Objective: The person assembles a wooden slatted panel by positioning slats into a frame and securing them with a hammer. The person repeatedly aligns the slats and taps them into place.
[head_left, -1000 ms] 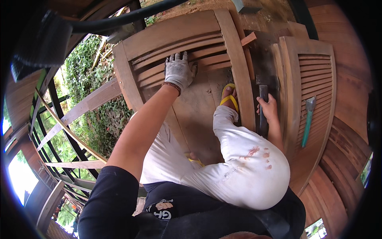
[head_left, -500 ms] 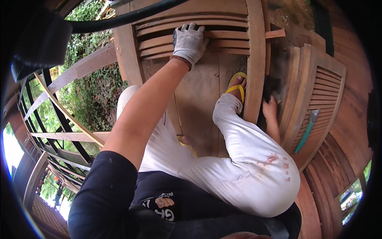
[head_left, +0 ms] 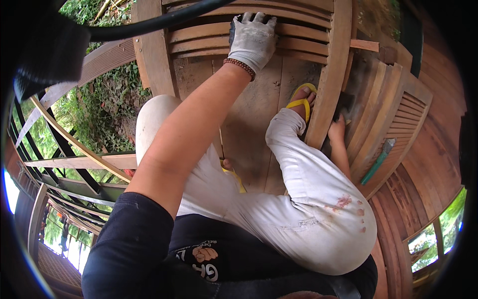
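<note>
My left hand (head_left: 253,40), in a grey-white work glove with a beaded bracelet at the wrist, reaches to the louvred wooden frame (head_left: 334,74). Its fingers hook over a horizontal wooden slat (head_left: 303,31). Bare and lower down at the right, my right hand (head_left: 337,128) is closed beside the frame's right upright. A dark piece lies by its fingertips, and whatever it may hold is too hidden to name. A short reddish wooden strip (head_left: 365,45) sticks out sideways from the frame's right side.
Louvred wooden panels (head_left: 386,99) lean on the right, with a green-handled brush-like tool (head_left: 378,162) lying on them. My feet in yellow flip-flops (head_left: 302,107) rest on the boards (head_left: 249,124). A curved lattice railing (head_left: 79,162) and greenery are at the left.
The view has shifted, so the frame sits higher and further right in the picture. My left hand keeps its place on the slat, and my right hand stays low beside the upright.
</note>
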`<state>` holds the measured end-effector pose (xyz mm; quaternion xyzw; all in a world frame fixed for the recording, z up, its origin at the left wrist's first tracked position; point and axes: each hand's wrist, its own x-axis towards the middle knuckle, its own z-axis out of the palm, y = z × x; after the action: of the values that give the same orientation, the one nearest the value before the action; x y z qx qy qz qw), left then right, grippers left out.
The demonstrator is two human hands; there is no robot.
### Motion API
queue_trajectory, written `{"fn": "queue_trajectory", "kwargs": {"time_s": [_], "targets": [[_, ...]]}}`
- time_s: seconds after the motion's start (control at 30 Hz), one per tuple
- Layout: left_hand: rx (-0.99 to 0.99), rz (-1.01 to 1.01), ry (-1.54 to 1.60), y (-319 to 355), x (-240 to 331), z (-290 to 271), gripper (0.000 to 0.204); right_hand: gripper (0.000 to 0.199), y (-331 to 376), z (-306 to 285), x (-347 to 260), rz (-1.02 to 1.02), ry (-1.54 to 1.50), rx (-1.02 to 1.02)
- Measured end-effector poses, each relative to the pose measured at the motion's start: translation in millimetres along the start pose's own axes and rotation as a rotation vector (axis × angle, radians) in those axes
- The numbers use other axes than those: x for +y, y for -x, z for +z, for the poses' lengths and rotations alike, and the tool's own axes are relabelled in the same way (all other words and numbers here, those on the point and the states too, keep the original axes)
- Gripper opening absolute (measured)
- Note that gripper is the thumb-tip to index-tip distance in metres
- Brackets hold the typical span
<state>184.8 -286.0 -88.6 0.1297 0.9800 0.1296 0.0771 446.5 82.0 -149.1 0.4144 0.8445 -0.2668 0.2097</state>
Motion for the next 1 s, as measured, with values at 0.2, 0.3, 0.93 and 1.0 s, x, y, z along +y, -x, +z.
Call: {"fn": "queue_trajectory", "kwargs": {"time_s": [0.2,0.3,0.93,1.0], "targets": [[0.059,0.021,-0.003,1.0,-7.3,8.0,0.047,0.079,-5.1,3.2,-1.2,-0.069,0.064,0.012],[0.031,0.044,-0.034,-2.3,-3.5,13.8,0.048,0.078,-11.8,7.7,28.8,-0.080,0.115,0.043],[0.014,-0.009,-0.002,1.5,-5.5,6.2,0.049,0.063,-0.8,-16.8,-72.0,-0.056,0.469,-0.009],[-0.017,-0.009,0.011,1.0,-3.6,3.5,0.049,0.064,-1.0,-17.2,-73.6,-0.054,0.442,-0.029]]}}
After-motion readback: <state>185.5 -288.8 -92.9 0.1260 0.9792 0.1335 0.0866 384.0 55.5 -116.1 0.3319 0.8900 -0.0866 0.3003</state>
